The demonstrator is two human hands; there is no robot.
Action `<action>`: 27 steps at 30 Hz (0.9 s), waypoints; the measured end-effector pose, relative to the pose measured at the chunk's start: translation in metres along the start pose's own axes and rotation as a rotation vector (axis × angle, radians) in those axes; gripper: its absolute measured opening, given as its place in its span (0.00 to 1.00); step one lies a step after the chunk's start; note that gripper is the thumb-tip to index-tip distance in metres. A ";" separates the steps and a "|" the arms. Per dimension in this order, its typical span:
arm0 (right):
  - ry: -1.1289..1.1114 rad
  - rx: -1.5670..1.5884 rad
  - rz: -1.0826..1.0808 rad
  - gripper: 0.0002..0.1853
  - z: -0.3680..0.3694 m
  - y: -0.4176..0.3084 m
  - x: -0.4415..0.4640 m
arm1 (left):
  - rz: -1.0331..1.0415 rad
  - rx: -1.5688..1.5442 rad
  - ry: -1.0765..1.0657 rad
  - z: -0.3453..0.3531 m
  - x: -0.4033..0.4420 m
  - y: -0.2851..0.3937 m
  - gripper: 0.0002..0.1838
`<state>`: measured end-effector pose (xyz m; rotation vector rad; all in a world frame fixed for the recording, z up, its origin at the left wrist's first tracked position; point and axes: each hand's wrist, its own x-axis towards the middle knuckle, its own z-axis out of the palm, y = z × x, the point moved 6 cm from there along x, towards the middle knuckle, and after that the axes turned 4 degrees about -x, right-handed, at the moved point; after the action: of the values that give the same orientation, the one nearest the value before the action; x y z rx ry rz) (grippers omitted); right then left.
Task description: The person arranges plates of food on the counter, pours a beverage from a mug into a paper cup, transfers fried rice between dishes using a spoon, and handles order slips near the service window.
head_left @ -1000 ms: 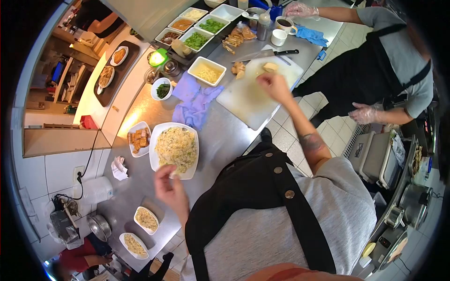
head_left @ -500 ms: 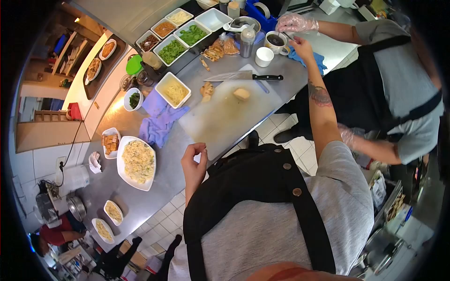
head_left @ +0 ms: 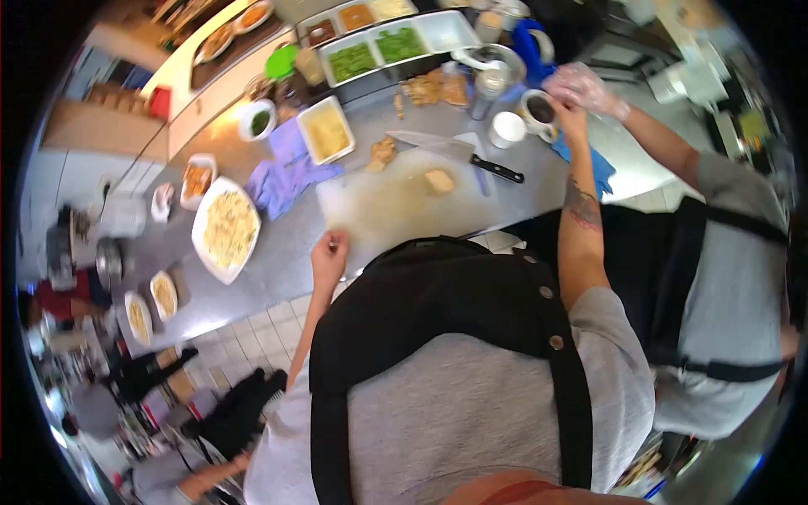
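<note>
My right hand [head_left: 572, 120] reaches to the far right, fingers pinched together at the edge of a white mug [head_left: 537, 108] with dark contents. Whatever it grips is too small to make out. A co-worker's gloved hand [head_left: 582, 87] is right beside it, over the mug. My left hand [head_left: 330, 251] hovers at the near left edge of the white cutting board [head_left: 379, 206], fingers curled in and no object visible in them. On the board lie a peeled pale piece [head_left: 438, 181], a knobbly ginger root [head_left: 383, 154] and a large knife [head_left: 459, 151] with a black handle.
A white cup [head_left: 507, 130] and a shaker bottle [head_left: 488, 91] stand by the mug. Containers of chopped greens [head_left: 352, 61] line the back. Leftward are a purple cloth [head_left: 290, 172], a dish of pale shreds [head_left: 326, 130] and a large food bowl [head_left: 225, 231]. A co-worker [head_left: 732, 278] stands close at right.
The head view has turned and shifted, so the counter sits differently in frame. My right hand stays at the mug, beside the co-worker's gloved hand. My left hand remains curled near the board.
</note>
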<state>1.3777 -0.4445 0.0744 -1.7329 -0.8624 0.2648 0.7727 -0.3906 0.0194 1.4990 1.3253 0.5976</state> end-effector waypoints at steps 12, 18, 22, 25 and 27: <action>-0.069 0.111 -0.003 0.07 0.008 0.022 0.023 | -0.316 -1.054 0.842 -0.171 0.052 -0.092 0.18; -0.123 0.005 -0.078 0.09 0.006 0.011 0.017 | -0.191 -0.972 0.826 -0.190 0.070 -0.101 0.12; -0.064 -0.022 0.044 0.12 0.003 0.016 0.006 | 0.151 -1.097 0.317 -0.202 0.091 -0.095 0.15; 0.050 -0.239 -0.242 0.10 -0.006 -0.007 0.002 | -0.192 -0.955 0.565 -0.209 0.097 -0.124 0.26; 0.197 -0.407 -0.184 0.08 -0.014 0.011 0.003 | -0.294 -1.006 0.630 -0.180 0.085 -0.083 0.31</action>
<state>1.3928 -0.4542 0.0704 -1.9957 -0.9686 -0.2169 0.6051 -0.2573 -0.0086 0.2850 1.3262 1.3478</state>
